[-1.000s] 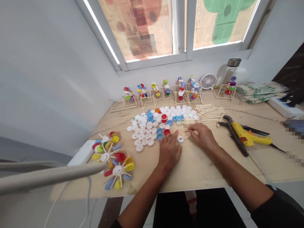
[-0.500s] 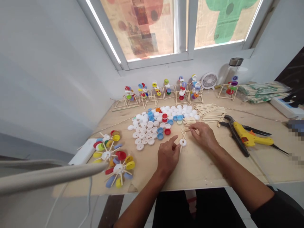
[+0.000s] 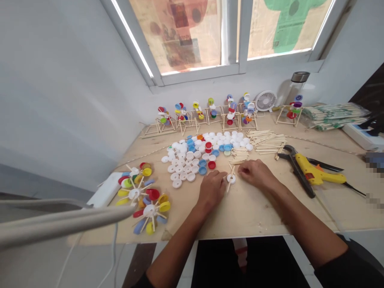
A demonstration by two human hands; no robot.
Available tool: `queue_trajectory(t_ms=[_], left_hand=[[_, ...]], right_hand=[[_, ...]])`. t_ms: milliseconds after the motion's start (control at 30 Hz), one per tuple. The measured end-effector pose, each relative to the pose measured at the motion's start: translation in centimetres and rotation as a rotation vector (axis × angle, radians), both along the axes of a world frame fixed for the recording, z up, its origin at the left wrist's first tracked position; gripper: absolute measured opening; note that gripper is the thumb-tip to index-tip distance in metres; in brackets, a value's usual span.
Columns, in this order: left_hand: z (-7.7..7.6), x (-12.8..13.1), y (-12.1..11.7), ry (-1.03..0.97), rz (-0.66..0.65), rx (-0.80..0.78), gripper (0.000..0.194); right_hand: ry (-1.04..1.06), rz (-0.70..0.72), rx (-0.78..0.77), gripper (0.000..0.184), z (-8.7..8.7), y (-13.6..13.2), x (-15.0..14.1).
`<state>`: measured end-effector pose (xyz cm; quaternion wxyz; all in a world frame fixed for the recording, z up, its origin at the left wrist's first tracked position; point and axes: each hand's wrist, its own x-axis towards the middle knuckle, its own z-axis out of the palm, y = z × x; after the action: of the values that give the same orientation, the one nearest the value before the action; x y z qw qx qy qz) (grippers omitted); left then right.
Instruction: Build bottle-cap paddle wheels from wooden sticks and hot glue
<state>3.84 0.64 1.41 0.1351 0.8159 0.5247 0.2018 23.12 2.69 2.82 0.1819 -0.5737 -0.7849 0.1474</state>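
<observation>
**Plywood tabletop below a papered window, with one white cap lying between two hands**

Along the back of the tabletop [image 3: 249, 216], under the window [image 3: 245, 34], stick-framed stands are holding small wheels of coloured caps. In front, the white plastic cap [image 3: 233, 180] is lying near the table's middle, with a thin wooden stick [image 3: 229, 187] crossing it at a slant.

The left hand [image 3: 211, 187] is resting just beside the cap, fingers bent; whether it is touching or gripping the cap, I cannot tell. The right hand [image 3: 256, 174] is hovering or resting close on the other side, fingers curled inward; anything inside them is hidden.

For neat work here, steadying the cap's rim with the left fingers and guiding the stick with a light right-hand pinch should serve well. Pushing hard could tip the cap or snap the stick. The stacked short sticks [image 3: 240, 154] are lying close ahead, and the yellow glue gun [image 3: 318, 175] is lying to the right, well apart from the cap.
</observation>
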Motion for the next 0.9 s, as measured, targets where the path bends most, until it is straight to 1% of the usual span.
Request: queue_trajectory(t_ms=[133,233,433,567,700,900], left_hand=[[0.3,-0.1,0.0,0.036,-0.009,-0.022,0.025],[0.4,-0.1,0.0,0.045,0.0,-0.034,0.018],[0.2,-0.4,0.1,0.059,0.029,-0.01,0.016],[-0.3,-0.7,0.1,0.057,0.04,0.035,0.019],[-0.7,-0.7,-0.2,0.026,0.068,0.091,0.024],[-1.1,-0.6,-0.3,-0.011,0.089,0.13,0.027]], right_hand=[[-0.064,0.148,-0.064,0.01,0.2,-0.4,-0.3],[-0.087,0.177,-0.032,0.008,0.0,-0.6,-0.9],[-0.076,0.116,0.003,0.01,-0.4,-0.8,-1.8],[-0.071,0.078,0.031,0.011,-0.5,-0.4,-1.4],[-0.106,-0.039,0.043,0.013,-0.7,-0.1,-1.0],[-0.181,-0.089,0.071,0.01,-1.2,-0.2,-2.3]])
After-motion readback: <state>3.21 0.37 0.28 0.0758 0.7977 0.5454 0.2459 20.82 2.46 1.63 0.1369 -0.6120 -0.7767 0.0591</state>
